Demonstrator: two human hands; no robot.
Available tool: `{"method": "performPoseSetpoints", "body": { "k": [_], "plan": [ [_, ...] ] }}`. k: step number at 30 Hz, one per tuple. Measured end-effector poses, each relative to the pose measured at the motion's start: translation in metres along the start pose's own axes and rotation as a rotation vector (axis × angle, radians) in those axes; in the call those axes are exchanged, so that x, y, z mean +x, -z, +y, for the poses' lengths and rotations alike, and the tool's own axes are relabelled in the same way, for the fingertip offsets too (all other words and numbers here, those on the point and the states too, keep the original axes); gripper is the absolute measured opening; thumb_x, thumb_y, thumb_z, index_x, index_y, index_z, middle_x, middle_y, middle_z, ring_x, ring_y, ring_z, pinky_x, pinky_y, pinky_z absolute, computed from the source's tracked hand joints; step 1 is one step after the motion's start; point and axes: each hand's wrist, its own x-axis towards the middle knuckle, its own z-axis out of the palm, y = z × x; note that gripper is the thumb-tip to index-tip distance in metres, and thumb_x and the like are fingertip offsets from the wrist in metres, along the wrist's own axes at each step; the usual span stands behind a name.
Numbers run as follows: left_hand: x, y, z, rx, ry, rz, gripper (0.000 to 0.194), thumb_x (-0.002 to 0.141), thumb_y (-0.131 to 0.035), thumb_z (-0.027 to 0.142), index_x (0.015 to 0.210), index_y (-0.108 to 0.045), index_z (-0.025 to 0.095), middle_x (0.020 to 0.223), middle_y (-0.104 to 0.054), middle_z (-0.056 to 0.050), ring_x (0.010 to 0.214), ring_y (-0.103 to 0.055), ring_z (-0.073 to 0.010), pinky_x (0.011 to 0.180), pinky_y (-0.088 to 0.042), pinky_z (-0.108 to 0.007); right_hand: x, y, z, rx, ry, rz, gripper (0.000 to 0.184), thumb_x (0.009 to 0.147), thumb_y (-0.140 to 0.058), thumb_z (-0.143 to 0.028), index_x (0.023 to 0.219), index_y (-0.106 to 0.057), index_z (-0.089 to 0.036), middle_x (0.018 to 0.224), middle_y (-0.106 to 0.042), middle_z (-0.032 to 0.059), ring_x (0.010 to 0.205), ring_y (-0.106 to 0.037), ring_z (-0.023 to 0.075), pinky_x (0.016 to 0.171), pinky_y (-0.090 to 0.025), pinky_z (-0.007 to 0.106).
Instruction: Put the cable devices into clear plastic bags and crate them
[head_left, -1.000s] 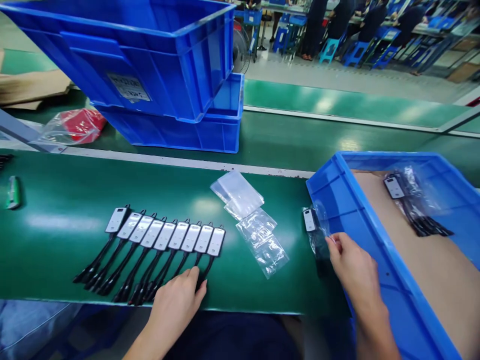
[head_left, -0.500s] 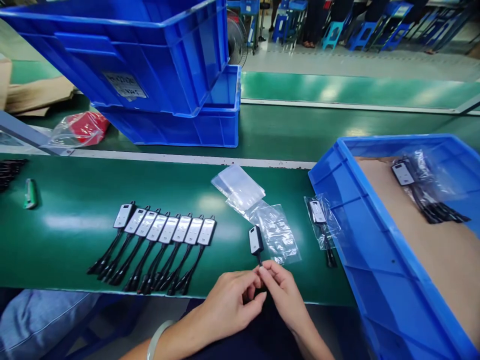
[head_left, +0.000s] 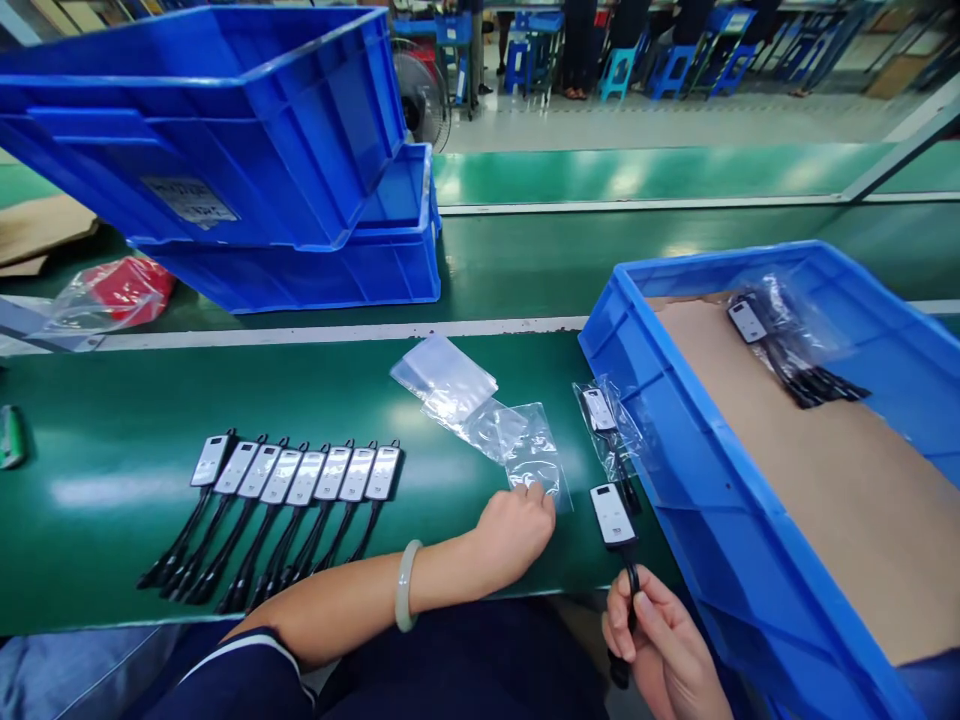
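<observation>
My right hand (head_left: 660, 640) grips the black cable of a small device with a white face (head_left: 612, 515), its body pointing away from me. Across the bench, my left hand (head_left: 517, 535) is closed at the near edge of a clear plastic bag (head_left: 536, 450); its fingertips are partly hidden. More clear bags (head_left: 446, 375) lie in an overlapping pile just beyond. To the left, several matching devices (head_left: 304, 478) lie in a slanted row, their cables toward me. A bagged device (head_left: 598, 410) rests beside the blue bin, just beyond the one I hold.
A large blue bin (head_left: 675, 440), lined with cardboard, stands at the right with bagged devices (head_left: 799, 350) inside. Two stacked blue crates (head_left: 300, 275) stand at the back left, near a red item in plastic (head_left: 131, 290). A green cutter (head_left: 11, 437) lies far left.
The held device has moved right, toward the bin, in my right hand. My left hand has left the cable and reached forward onto the plastic bag. The view has shifted right.
</observation>
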Motion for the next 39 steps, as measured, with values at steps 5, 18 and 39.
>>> {"method": "performPoseSetpoints", "body": {
  "k": [5,18,39],
  "plan": [
    [-0.006,0.018,-0.026,-0.544,0.150,0.060,0.009,0.079,-0.050,0.016,0.078,-0.059,0.015,0.070,-0.061,-0.002,0.063,-0.057,-0.0128,0.059,-0.041,-0.022,-0.002,-0.002,0.005,0.019,-0.034,-0.116,0.025,0.091,-0.054,-0.040,0.083,-0.056,-0.016,0.068,-0.055,0.0032,0.052,-0.044,0.0077,0.053,-0.034,0.022],
    [-0.038,0.024,-0.012,-1.176,0.231,0.126,0.023,0.086,-0.058,0.035,0.081,-0.063,0.014,0.071,-0.060,0.000,0.061,-0.053,-0.0052,0.054,-0.040,-0.013,0.031,-0.031,0.017,-0.135,-0.052,0.000,0.028,0.089,-0.059,-0.044,0.096,-0.054,-0.018,0.064,-0.039,-0.0036,0.060,-0.034,0.0079,0.058,-0.029,0.021],
    [-0.054,0.026,0.007,-0.737,0.133,0.279,0.007,0.078,-0.056,0.019,0.084,-0.057,0.017,0.080,-0.059,0.002,0.068,-0.053,-0.0068,0.058,-0.039,-0.015,0.049,-0.047,0.032,-0.261,0.079,0.121,0.029,0.083,-0.066,-0.041,0.078,-0.055,-0.015,0.069,-0.047,-0.0016,0.062,-0.037,0.0074,0.057,-0.033,0.019]
  ]
}}
